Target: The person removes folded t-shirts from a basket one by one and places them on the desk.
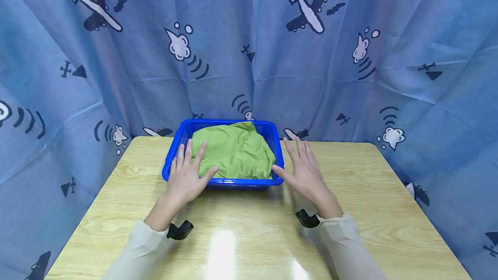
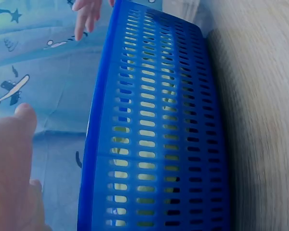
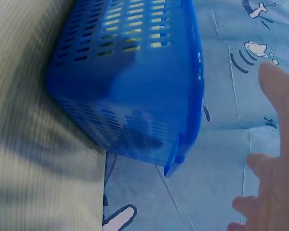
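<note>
A blue plastic basket (image 1: 237, 182) with slotted walls stands toward the back of the table, and a crumpled green cloth (image 1: 233, 150) lies inside it. My left hand (image 1: 186, 178) hovers over the basket's front left corner, fingers spread and straight, holding nothing. Beside the front right corner is my right hand (image 1: 305, 174), its fingers also extended and its thumb tip near the rim. In the left wrist view the slotted basket wall (image 2: 147, 120) shows pale green through its holes. The right wrist view has the basket's corner (image 3: 135, 86) with my fingers apart from it.
The light wood table (image 1: 350, 185) extends on both sides of the basket and in front of it. A blue curtain (image 1: 218, 55) printed with airplanes hangs right behind the table's back edge and along its sides. A black mount (image 1: 180, 230) sits at the left wrist.
</note>
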The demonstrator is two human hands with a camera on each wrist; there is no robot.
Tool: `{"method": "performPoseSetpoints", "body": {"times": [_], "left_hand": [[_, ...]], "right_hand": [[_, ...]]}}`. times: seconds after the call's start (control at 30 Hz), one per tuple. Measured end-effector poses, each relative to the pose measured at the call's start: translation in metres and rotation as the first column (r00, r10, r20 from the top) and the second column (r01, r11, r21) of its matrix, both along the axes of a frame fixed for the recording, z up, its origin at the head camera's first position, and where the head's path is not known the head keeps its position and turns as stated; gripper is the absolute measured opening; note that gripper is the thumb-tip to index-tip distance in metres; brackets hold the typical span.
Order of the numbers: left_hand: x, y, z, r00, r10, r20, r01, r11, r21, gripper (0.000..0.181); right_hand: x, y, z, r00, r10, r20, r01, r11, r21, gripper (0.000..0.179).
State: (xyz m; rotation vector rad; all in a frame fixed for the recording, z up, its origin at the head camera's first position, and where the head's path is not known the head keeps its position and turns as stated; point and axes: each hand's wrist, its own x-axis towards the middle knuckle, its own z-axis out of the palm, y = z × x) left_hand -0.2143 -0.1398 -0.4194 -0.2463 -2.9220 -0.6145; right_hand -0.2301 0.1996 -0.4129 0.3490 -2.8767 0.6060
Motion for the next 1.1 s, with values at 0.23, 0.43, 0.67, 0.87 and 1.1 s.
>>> {"method": "performPoseSetpoints", "body": {"times": [0.23,0.43,0.67,0.87,1.1], "left_hand": [[-0.010,-0.002,0.000,0.999,-0.025,0.044,0.023,0.999,0.041,0.082],[-0.018,-0.006,0.004,0.997,-0.043,0.067,0.040,0.998,0.054,0.081],[-0.019,-0.016,0.006,0.987,-0.101,0.127,0.093,0.993,0.069,0.077],[-0.025,-0.026,0.008,0.971,-0.158,0.179,0.135,0.982,0.136,0.078],[-0.035,-0.038,0.017,0.928,-0.290,0.236,0.205,0.922,0.328,0.077]], "right_hand": [[-0.005,-0.004,0.004,0.998,0.047,-0.052,-0.046,0.999,0.006,0.094],[-0.010,-0.006,0.011,0.995,0.092,-0.040,-0.092,0.996,0.019,0.093],[-0.011,-0.010,0.013,0.992,0.116,0.046,-0.118,0.992,0.036,0.092],[-0.013,-0.014,0.018,0.981,0.145,0.127,-0.146,0.989,0.000,0.090],[-0.021,-0.022,0.026,0.953,0.248,0.174,-0.228,0.966,-0.125,0.082]]}}
